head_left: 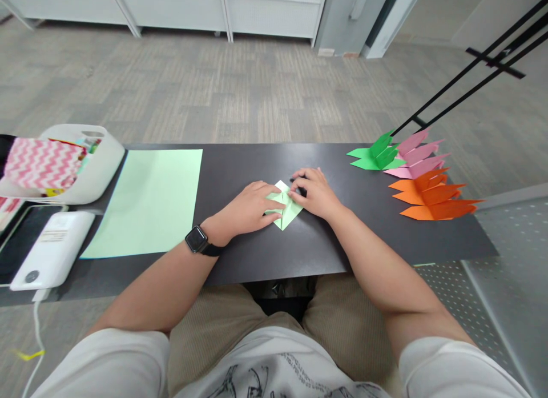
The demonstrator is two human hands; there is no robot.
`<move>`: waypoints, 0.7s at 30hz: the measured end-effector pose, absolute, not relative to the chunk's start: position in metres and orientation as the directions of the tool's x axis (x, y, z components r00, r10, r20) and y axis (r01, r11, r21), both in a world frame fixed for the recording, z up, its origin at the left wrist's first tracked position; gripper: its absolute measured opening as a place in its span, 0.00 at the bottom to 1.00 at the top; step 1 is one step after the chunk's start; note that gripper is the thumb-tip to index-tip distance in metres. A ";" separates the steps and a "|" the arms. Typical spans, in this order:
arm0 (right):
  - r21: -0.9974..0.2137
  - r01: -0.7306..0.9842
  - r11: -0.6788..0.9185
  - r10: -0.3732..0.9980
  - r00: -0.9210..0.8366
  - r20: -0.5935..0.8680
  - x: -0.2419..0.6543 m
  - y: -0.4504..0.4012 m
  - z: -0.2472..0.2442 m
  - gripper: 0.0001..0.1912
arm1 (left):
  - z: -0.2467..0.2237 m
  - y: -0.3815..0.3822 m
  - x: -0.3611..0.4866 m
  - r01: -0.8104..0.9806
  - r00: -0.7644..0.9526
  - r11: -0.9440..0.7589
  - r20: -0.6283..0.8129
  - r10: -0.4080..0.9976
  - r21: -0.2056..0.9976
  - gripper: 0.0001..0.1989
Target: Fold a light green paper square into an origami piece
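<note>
A small piece of light green folded paper (293, 210) lies on the dark table in front of me, its creased corners forming a diamond shape. My left hand (256, 206) rests on its left side with the fingers spread flat, pressing it down. At its upper right, my right hand (314, 193) has thumb and index finger curled together on the paper's edge. Fingers cover parts of the folds on both sides. To the left of my left hand lies a large light green sheet (149, 201).
On the right stand folded paper shapes in green (377, 153), pink (417, 155) and orange (432, 198). A white basket (100, 175) with a pink zigzag cloth, a white power bank (53, 249) with a cable and a dark tablet (19, 244) occupy the left end of the table (265, 261).
</note>
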State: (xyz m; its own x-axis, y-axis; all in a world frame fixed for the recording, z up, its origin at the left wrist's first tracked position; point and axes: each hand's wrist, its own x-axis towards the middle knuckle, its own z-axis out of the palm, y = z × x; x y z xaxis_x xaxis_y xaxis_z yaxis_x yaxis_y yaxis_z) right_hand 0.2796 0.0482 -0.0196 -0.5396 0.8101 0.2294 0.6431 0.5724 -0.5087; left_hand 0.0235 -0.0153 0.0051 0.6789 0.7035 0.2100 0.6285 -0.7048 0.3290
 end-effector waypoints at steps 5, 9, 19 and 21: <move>-0.504 0.641 0.579 0.806 -0.542 0.236 0.277 0.048 -0.021 0.03 | 0.008 -0.014 0.024 0.636 0.692 -0.703 0.169 0.702 0.318 0.14; -0.504 0.643 0.577 0.807 -0.541 0.234 0.276 0.048 -0.022 0.03 | 0.007 -0.016 0.023 0.652 0.681 -0.695 0.167 0.713 0.303 0.15; -0.507 0.650 0.565 0.816 -0.532 0.226 0.275 0.048 -0.023 0.02 | 0.012 -0.019 0.024 0.677 0.671 -0.664 0.105 0.734 0.317 0.14; -0.502 0.655 0.565 0.817 -0.528 0.230 0.274 0.048 -0.024 0.03 | 0.012 -0.019 0.024 0.678 0.672 -0.667 0.107 0.733 0.309 0.14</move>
